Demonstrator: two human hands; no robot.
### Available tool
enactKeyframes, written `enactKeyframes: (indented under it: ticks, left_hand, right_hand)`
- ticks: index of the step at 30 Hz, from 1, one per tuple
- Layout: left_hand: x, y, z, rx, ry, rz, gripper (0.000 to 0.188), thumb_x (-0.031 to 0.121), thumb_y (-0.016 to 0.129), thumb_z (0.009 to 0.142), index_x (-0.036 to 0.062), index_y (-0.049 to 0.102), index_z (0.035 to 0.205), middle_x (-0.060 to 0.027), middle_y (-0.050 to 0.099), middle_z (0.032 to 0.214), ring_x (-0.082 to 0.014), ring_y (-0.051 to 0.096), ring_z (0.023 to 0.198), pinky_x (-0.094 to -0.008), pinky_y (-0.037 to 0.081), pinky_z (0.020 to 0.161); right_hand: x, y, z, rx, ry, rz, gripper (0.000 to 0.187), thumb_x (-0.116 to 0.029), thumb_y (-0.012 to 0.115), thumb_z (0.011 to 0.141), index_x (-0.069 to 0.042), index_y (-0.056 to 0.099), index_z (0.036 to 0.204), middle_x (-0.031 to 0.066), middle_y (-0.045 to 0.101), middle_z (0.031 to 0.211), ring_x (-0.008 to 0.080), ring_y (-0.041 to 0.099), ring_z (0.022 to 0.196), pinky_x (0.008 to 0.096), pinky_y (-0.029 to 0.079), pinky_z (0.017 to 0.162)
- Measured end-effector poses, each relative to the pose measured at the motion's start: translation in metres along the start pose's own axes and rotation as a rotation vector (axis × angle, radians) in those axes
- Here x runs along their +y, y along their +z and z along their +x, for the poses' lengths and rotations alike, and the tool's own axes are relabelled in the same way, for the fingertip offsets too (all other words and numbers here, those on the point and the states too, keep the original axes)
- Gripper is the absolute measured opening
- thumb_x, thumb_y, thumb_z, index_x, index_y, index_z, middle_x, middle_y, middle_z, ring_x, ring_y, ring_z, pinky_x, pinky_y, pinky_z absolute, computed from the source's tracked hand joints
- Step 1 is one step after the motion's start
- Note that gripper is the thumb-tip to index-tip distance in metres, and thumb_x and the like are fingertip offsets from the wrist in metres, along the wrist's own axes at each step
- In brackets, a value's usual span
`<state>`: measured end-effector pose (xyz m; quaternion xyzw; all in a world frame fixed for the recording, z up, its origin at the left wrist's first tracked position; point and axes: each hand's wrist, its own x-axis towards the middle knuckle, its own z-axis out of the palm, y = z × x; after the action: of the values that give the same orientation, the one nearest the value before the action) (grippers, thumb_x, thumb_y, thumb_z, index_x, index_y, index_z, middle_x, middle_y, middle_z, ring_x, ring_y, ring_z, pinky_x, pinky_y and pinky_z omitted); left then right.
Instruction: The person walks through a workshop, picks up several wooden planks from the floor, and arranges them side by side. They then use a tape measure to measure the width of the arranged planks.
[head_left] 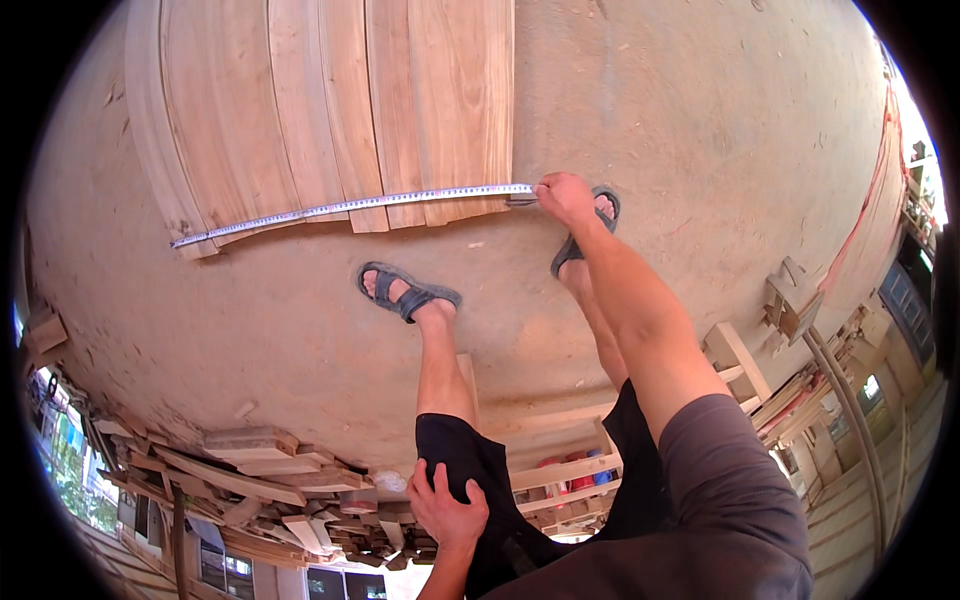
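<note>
My right hand [565, 197] is closed around the near end of a tape measure [400, 197], beside my right sandal. The white blade is drawn out leftward across the ends of several pale wooden boards [450, 100], which lie side by side on the floor. Its far tip reaches just past the leftmost board's end. The tape's case is hidden in my fist; a thin dark piece shows just below the hand. On the black cloth over my left knee rests my left hand [448, 505], fingers spread, holding nothing.
Dusty concrete floor [700, 130] surrounds the boards. My left sandal [400, 290] stands just below their ends. Stacked wood offcuts [255, 450] lie at the lower left. A wooden frame [738, 360] and a long pole [850, 430] are at the right.
</note>
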<state>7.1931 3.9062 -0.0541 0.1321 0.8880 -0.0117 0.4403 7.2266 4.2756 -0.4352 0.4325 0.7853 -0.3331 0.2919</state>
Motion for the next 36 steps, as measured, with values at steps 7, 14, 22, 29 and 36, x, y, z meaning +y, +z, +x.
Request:
enactKeyframes:
  ticks: [7, 14, 22, 29, 36]
  left_hand:
    - [0.005, -0.001, 0.003, 0.006, -0.013, 0.019, 0.046, 0.02, 0.069, 0.068, 0.0009, 0.059, 0.109, -0.0216, 0.048, 0.129, -0.0435, 0.045, 0.115, -0.053, 0.041, 0.091]
    - [0.018, -0.001, 0.001, 0.007, -0.008, 0.057, 0.046, 0.023, 0.068, 0.069, 0.0019, 0.06, 0.11, -0.0193, 0.049, 0.127, -0.0411, 0.045, 0.114, -0.0506, 0.042, 0.093]
    - [0.047, -0.005, -0.019, -0.106, -0.152, 0.07, 0.057, 0.033, 0.064, 0.075, 0.0056, 0.057, 0.125, -0.0151, 0.043, 0.139, -0.0364, 0.04, 0.127, -0.0444, 0.037, 0.105]
    - [0.104, -0.066, -0.025, -0.019, -0.124, -0.441, 0.073, 0.03, 0.071, 0.074, -0.0018, 0.047, 0.135, -0.021, 0.049, 0.137, -0.0305, 0.047, 0.127, -0.0381, 0.036, 0.107]
    - [0.185, -0.134, -0.036, 0.082, -0.154, -0.904, 0.064, 0.025, 0.067, 0.08, -0.0065, 0.047, 0.132, -0.0126, 0.07, 0.086, -0.0223, 0.067, 0.081, -0.0329, 0.05, 0.079]
  right_hand:
    - [-0.012, 0.001, 0.007, -0.115, 0.092, -0.055, 0.027, -0.031, 0.055, 0.085, -0.012, 0.072, 0.095, 0.0154, 0.068, 0.099, 0.0357, 0.064, 0.095, 0.045, 0.051, 0.086]
    - [0.012, -0.011, -0.006, -0.164, -0.027, -0.16, 0.029, -0.029, 0.054, 0.083, -0.007, 0.071, 0.091, 0.0193, 0.067, 0.097, 0.0375, 0.063, 0.095, 0.0466, 0.05, 0.085]
    - [-0.035, -0.118, -0.158, -0.239, -0.15, 0.076, 0.023, -0.031, 0.059, 0.078, -0.013, 0.073, 0.082, 0.0146, 0.069, 0.083, 0.0329, 0.066, 0.08, 0.042, 0.052, 0.075]
    - [-0.005, -0.301, -0.252, -0.187, -0.105, 0.279, 0.028, -0.032, 0.055, 0.078, -0.009, 0.071, 0.082, 0.0167, 0.068, 0.087, 0.0357, 0.065, 0.084, 0.0449, 0.051, 0.076]
    - [0.113, -0.477, -0.276, 0.022, 0.072, 0.317, 0.025, -0.031, 0.063, 0.075, -0.009, 0.073, 0.078, 0.012, 0.066, 0.068, 0.0228, 0.062, 0.064, 0.0377, 0.047, 0.061]
